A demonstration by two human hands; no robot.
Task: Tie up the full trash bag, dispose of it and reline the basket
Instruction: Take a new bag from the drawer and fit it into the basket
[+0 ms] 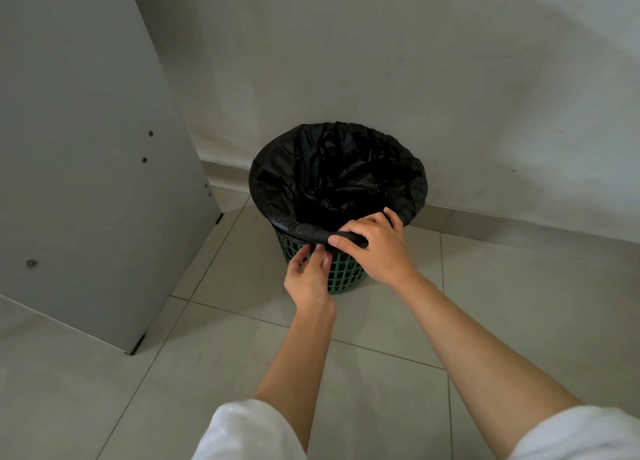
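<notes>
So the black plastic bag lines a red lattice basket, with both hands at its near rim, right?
No: the head view shows the lattice plastic basket is green, not red. The black plastic bag lines it, with left hand and right hand at its near rim.

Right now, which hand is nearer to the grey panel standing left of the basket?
Left. The left hand is at the basket's side below the rim, toward the grey panel; the right hand grips the rim, over the black bag, farther from it.

- Black trash bag (332,179) lines green basket (346,272) on tiled floor (207,373).
- Right grip (374,248) clasps the bag-covered rim.
- Left grip (308,272) touches the bag's overhang with its fingertips.
</notes>
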